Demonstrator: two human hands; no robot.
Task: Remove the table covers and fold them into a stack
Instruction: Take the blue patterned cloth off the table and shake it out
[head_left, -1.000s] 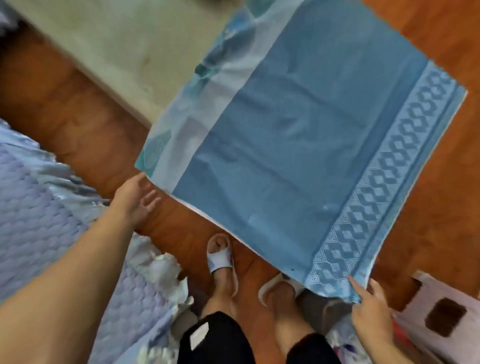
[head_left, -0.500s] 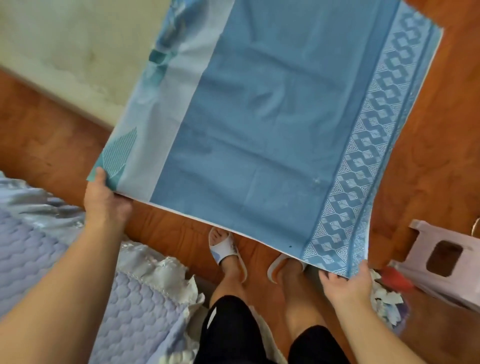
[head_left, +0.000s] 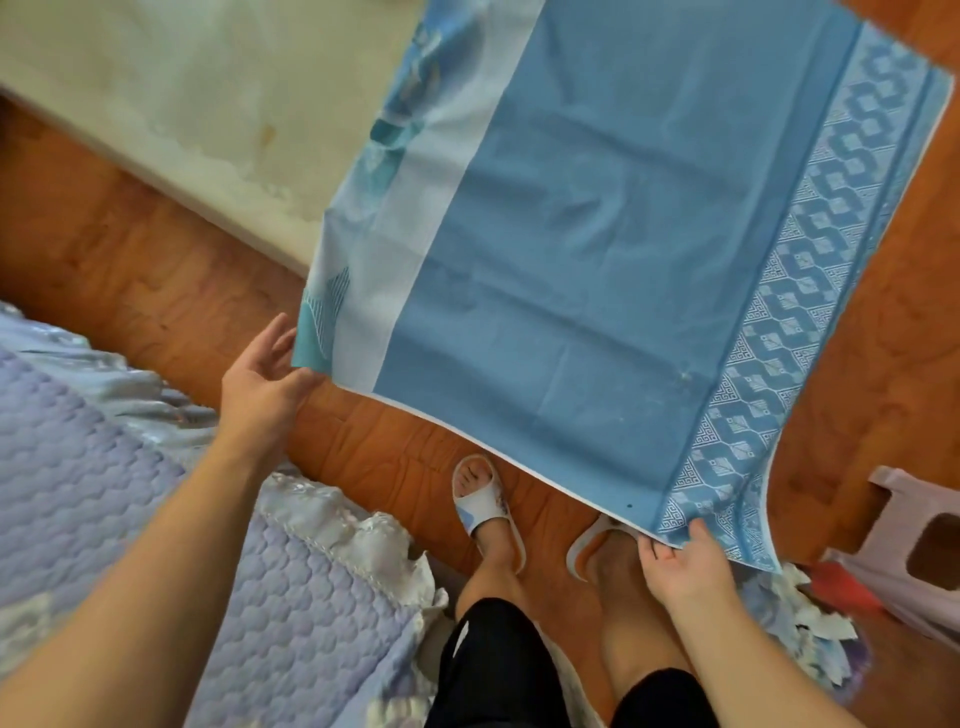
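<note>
A wooden floor (head_left: 130, 270) runs under everything, a pale wall (head_left: 182, 104) beyond it and a quilted bed (head_left: 104, 493) beside the left arm. The cover (head_left: 597, 249) hangs spread in the air above the feet. The left hand (head_left: 260, 384) pinches its near corner between thumb and fingers; the right hand (head_left: 685, 561) pinches the opposite near corner. It looks thin, light and limp, so corners are likely the best holds. A stool (head_left: 919, 561) stands just outside the right grip.

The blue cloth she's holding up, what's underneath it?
Below the blue cloth: wooden floor and slippered feet. Whatever lies farther under it is covered.
</note>
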